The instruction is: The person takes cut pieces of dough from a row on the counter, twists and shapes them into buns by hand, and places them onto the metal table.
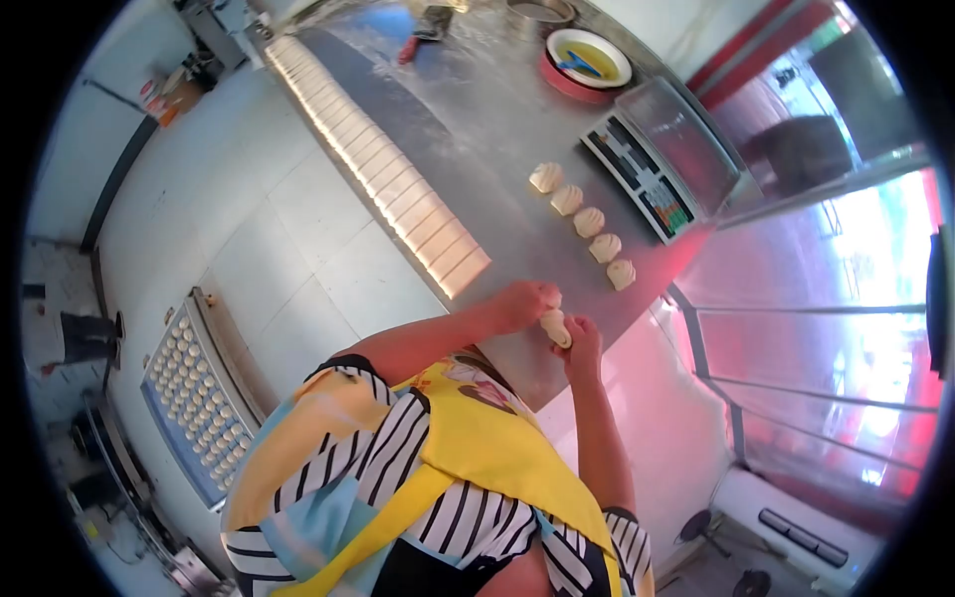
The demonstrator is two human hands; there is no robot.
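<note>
A pale piece of dough (554, 325) is stretched between my two hands over the near corner of the metal table. My left hand (523, 304) is closed on its upper left end. The lower right end is pinched in my right hand (584, 346), fingers curled round it. Beyond my hands, several shaped dough pieces with ridged tops (589, 222) lie in a slanting row. To the left, a long strip of dough cut into slices (403, 202) runs along the table's edge, its near end close to my left forearm.
A digital scale (642, 174) stands right of the shaped pieces. Farther back are a white bowl of yellow liquid (610, 62) with a blue utensil and a red-handled tool (408, 50). Lower left, a tray (227, 373) holds many dough balls. The metal table (477, 119) has floury smears.
</note>
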